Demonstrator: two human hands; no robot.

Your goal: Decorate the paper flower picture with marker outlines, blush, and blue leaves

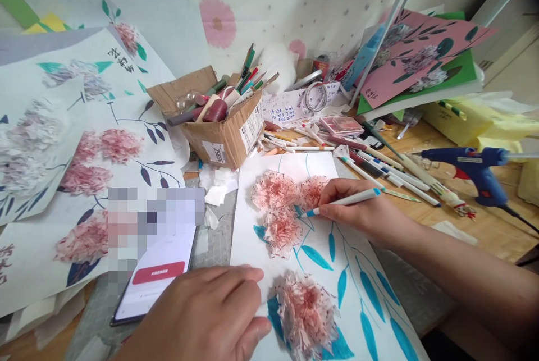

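Observation:
My right hand [353, 206] grips a white felt-tip pen [353, 197] with blue ends. Its blue tip touches a white paper sheet [290, 282] beside the pink ruffled flowers [275, 192]. Blue leaves [316, 257] and thin blue stems spread over the right part of this sheet. My left hand [210, 310] is at the sheet's left edge with its fingers curled in. A small pale piece shows between its thumb and fingers, too little of it to name. Near that hand is another pink ruffled flower [307, 316] with blue leaves under it. A phone [164, 260] lies left of the sheet.
Behind the sheet stands a cardboard box [219, 142] full of pens and tools. Loose pens [379, 164] lie to its right, near a blue glue gun [471, 167] with a cable. Finished flower pictures [96, 176] lean at left, and a pink one [421, 52] at right.

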